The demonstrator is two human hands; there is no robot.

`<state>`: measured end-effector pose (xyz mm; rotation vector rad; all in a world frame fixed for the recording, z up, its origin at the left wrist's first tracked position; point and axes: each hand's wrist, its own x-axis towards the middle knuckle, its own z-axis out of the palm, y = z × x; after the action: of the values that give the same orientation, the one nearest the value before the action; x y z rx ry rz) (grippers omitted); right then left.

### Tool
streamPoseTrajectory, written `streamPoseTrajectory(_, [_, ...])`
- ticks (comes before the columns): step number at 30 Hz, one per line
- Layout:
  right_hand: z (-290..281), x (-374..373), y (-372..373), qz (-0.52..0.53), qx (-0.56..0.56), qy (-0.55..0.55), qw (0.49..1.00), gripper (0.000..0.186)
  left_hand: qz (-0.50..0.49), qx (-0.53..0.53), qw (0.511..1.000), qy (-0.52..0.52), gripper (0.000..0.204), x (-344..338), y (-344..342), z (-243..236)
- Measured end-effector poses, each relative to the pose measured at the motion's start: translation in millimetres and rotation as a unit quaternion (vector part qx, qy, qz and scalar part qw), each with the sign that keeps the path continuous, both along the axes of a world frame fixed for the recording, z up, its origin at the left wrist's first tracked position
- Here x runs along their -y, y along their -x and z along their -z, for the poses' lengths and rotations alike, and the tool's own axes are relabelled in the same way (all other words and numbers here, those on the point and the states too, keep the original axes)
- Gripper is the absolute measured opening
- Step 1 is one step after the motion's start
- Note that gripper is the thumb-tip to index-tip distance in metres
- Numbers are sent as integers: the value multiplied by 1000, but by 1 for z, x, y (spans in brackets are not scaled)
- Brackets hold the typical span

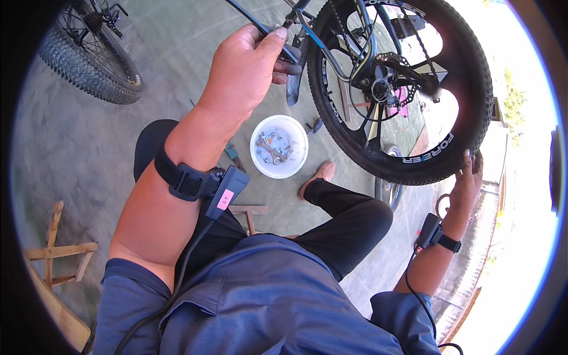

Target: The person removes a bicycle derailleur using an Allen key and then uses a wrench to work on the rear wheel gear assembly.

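Note:
Raised at upper middle, my left hand [253, 64] is closed round a dark tube with a blue stripe [253, 21], which looks like part of the bicycle frame. The bicycle's wheel [381, 155], black with wide spokes and white lettering, fills the upper right. A disc brake rotor [390, 62] and a chain [425, 44] show around its hub. Against the knobbly tyre [486, 100], at its lower right edge, my right hand [467, 177] has its fingers curled; part of its grip is hidden.
A white bucket [255, 155] holding wrenches and small metal parts stands on the floor between my legs. Another bicycle wheel [100, 77] is at upper left. Wooden stools [59, 253] stand lower left. A brush-like tool [234, 156] lies beside the bucket.

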<state>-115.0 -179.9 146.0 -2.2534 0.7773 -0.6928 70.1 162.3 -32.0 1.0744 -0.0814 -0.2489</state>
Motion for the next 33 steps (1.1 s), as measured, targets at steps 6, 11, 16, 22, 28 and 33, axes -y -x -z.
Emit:
streamPoseTrajectory(6, [9,1,-3,-9,36,-40,999,61,3,-13,1000,-4,20,0,-1,0])
streamPoseTrajectory(11, [9,0,-3,-9,38,-42,998,60,1,-26,1000,-4,22,1,-1,-2])
streamPoseTrajectory(16, [12,6,-5,-36,40,-34,998,57,3,-31,999,-14,22,3,0,-3])
streamPoseTrajectory(22, [13,6,-6,-33,31,-30,999,57,5,-39,999,-20,22,4,0,-3])
streamPoseTrajectory(28, [16,7,-6,-31,29,-18,999,58,8,-39,999,-17,21,5,1,-3])
streamPoseTrajectory(33, [16,3,-6,-26,25,-16,999,58,9,-39,999,-12,19,4,1,-5])
